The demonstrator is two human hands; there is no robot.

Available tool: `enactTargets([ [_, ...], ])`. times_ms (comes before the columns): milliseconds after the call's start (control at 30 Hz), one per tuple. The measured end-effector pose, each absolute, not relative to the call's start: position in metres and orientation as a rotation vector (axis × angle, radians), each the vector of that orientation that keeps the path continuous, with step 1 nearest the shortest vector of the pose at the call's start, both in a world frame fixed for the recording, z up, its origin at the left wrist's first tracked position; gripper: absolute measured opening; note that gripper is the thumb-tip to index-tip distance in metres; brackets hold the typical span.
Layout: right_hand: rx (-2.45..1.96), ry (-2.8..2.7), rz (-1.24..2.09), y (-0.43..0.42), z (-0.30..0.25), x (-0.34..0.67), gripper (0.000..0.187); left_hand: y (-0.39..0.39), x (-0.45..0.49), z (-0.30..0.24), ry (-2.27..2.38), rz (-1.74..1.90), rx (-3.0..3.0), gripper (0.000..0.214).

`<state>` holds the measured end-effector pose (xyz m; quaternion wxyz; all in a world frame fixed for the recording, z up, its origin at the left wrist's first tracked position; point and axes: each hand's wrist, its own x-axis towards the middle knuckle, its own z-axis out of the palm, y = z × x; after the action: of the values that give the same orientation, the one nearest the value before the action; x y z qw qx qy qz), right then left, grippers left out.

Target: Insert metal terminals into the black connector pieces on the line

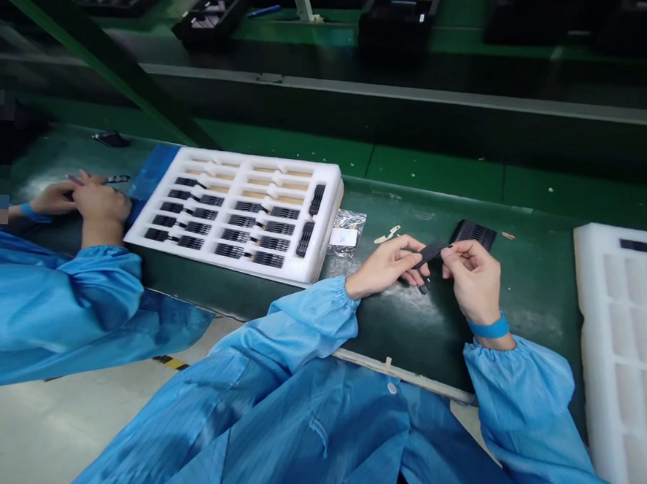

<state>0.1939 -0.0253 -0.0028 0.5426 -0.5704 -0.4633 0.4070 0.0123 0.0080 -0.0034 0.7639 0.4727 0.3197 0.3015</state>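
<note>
The left hand [388, 264] and the right hand [472, 277] met above the green bench [518, 283], and between them they held a small black part [431, 251]. The left hand's fingers [411, 244] were pinched on the part's lower left end, while the right hand's fingers [454, 254] were closed on its upper right end, so that the part lay tilted between the two grips, clear of the bench surface. A tiny dark piece [422, 287] showed just under the left hand; whether it hung from the part or lay on the bench could not be told. Just beyond the right hand a ribbed black piece [473, 233] lay on the bench. A blue wristband [488, 328] circled the right wrist, and both arms wore light blue sleeves [308, 321]. To the left of the hands stood a white foam tray [326, 198] whose slots held rows of black parts; beside its right edge lay a small clear bag [347, 232] with a white label, and a few pale scraps [387, 235] lay near the left hand. At the right edge of the view a second white foam tray [625, 326] stood with one dark part in its top slot. At the far left, a co-worker's hands [90, 198] in blue sleeves rested on the bench near the first tray.
</note>
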Motion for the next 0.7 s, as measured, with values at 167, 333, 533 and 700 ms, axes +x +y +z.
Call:
enactTargets([
  [167, -1.325, -1.113, 0.976, -0.0262, -0.0027, 0.197, 0.015, 0.0092, 0.0094, 0.002, 0.73, 0.643, 0.94, 0.046],
  [333, -1.318, -1.135, 1.033, -0.0266, -0.0035, 0.1949, 0.024, 0.0089, 0.0095, 0.0031, 0.71, 0.62, 0.932, 0.047],
  [533, -1.248, -1.111, 1.11, -0.0274, -0.0041, 0.1962, 0.027, 0.0099, 0.0071, 0.0026, 0.637, 0.564, 0.873, 0.046],
  [700, -1.19, -1.14, 1.163, -0.0283, -0.0055, 0.2004, 0.027, 0.0122, 0.0033, 0.0048, 0.592, 0.515, 0.758, 0.038],
])
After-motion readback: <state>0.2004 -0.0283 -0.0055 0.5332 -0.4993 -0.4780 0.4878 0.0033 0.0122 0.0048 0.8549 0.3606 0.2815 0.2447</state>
